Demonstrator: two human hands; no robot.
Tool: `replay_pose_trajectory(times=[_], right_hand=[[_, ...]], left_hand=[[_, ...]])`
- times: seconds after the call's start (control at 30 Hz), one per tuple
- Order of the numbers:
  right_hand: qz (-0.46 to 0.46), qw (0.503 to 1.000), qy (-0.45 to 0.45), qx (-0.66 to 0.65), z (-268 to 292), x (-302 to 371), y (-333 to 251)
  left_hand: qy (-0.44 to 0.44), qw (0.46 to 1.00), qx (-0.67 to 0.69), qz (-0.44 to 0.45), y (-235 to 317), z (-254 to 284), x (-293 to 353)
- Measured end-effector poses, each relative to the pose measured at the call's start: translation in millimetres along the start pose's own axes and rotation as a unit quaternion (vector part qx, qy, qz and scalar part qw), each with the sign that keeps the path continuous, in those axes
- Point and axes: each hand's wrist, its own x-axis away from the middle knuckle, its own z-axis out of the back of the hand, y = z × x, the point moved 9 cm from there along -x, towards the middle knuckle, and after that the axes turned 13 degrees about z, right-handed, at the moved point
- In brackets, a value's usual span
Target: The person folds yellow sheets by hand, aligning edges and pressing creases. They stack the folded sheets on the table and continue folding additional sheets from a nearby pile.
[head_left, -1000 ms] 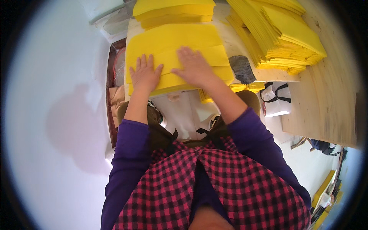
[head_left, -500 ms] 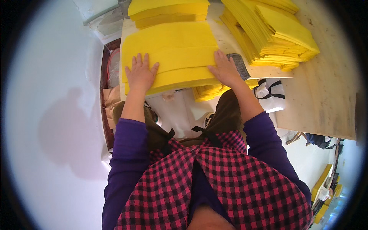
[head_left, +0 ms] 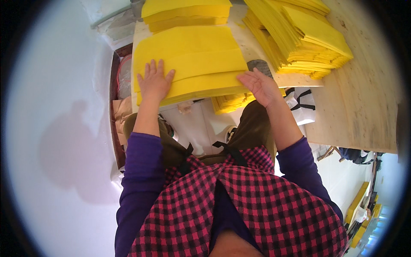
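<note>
A stack of yellow fabric sheets lies before me on the pale wooden table, its top piece folded with a flap along the near side. My left hand rests flat on the left part of that stack, fingers spread. At the stack's right near corner is my right hand, turned with its palm toward the stack's side and the fingers stretched out. Its fingertips are at the edge of the sheets; whether they touch is hard to tell. Neither hand grasps anything. Just beyond the right hand lies a dark grey textured object.
Another yellow stack stands behind the first. A taller, fanned pile of yellow pieces sits at the far right. Under the table are more yellow pieces and a white bag with black handles. A white wall borders the left.
My right hand has slid off the top of the stack to its right edge and turned from palm down to palm inward. The left hand stays in place.
</note>
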Motion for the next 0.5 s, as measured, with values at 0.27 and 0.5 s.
replay_pose_trajectory(times=[0.27,0.5], right_hand=[[-0.018,0.996,-0.043,0.078,-9.0,-42.2,-10.0],[0.013,0.967,-0.026,0.252,-17.3,-72.7,-18.7]], left_hand=[[-0.001,1.0,0.02,0.001,-0.7,2.0,0.4],[-0.013,0.998,0.064,-0.005,-5.5,-2.4,-4.1]])
